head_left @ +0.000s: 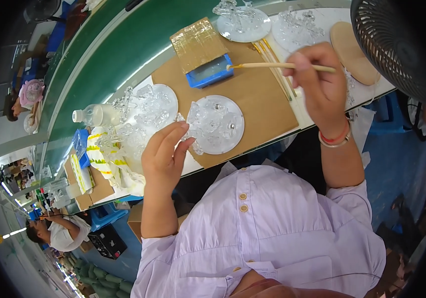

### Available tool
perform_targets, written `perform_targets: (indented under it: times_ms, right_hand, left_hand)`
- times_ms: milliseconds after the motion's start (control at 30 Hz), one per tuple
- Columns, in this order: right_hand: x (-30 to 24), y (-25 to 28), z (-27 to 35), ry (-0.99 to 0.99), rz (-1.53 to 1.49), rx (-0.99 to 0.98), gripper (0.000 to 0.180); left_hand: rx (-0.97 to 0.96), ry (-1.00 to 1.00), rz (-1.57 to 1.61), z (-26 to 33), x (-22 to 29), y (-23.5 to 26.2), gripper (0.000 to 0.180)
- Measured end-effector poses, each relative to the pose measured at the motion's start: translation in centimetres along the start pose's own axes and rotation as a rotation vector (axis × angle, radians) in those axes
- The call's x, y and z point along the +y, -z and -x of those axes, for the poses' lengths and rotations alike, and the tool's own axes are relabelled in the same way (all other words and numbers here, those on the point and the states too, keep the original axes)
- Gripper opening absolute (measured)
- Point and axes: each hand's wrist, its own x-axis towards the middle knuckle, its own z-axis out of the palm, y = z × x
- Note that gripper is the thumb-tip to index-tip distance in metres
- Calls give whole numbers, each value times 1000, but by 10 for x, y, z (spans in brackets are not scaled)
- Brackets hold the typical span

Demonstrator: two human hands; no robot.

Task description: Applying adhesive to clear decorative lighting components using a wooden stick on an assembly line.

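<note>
My right hand (317, 84) is closed round the wooden handle of a thin brush (267, 65). The brush lies nearly level, its tip over the right rim of a blue box (213, 74) that has a tan-taped cover over its far part. My left hand (166, 149) pinches a small clear piece (179, 117) between thumb and fingers. Right beside those fingertips sits a round white plate (233, 141) heaped with clear, glassy parts (208, 124). Which part of the pinched piece is under the fingers is hidden.
Brown cardboard (267, 104) covers the worktop, with spare brushes (277, 69) on its right. More plates of clear parts (245, 30) stand around. A bottle (93, 115) and a yellow-striped cloth (106, 159) are at left, a black fan (392, 44) at right. Co-workers sit further left.
</note>
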Motion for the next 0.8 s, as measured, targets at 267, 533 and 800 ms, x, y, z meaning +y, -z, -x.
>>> perform_targets:
  times_ms: [267, 533, 800]
  right_hand:
    - [31, -55, -22, 76, 239, -96, 13]
    - [14, -44, -15, 145, 296, -60, 11]
    - [-5, 6, 44, 6, 18, -7, 5]
  left_hand:
    - [130, 88, -18, 10, 9, -13, 31]
    - [104, 110, 3, 6, 6, -10, 30]
    - [95, 143, 27, 6, 5, -10, 30]
